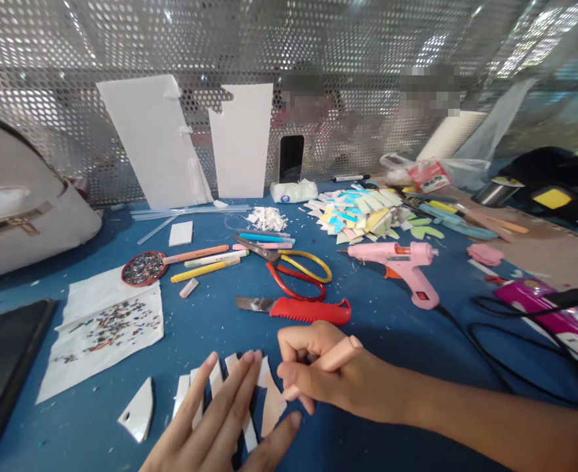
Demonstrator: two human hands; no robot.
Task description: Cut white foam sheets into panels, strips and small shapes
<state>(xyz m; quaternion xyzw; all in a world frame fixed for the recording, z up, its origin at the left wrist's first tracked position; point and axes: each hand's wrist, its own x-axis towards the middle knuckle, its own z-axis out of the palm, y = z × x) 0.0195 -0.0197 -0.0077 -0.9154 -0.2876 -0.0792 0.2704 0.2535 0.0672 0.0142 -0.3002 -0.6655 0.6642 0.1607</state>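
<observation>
My left hand [220, 419] lies with its fingers stretched over several white strips [249, 429] on the blue table. Between its thumb and fingers, a strip coloured peach [271, 403] shows beside the white ones. A peach-coloured marker [340, 354] is gripped in my right hand [313, 367], its lower end close to that peach strip; the tip is hidden by my fingers. Left of my left hand rests a white piece with a small hole [138, 410]. Just beyond my right hand is a red-handled cutter knife [308, 310].
Scissors [289, 265], several markers [207, 269] and a pink glue gun [394, 259] lie farther back. Its black cord loops at right near a purple power strip [549, 308]. A pile of coloured pieces [362, 213], a paper with small chips [141, 321] and a dark tablet [8, 367] surround the work area.
</observation>
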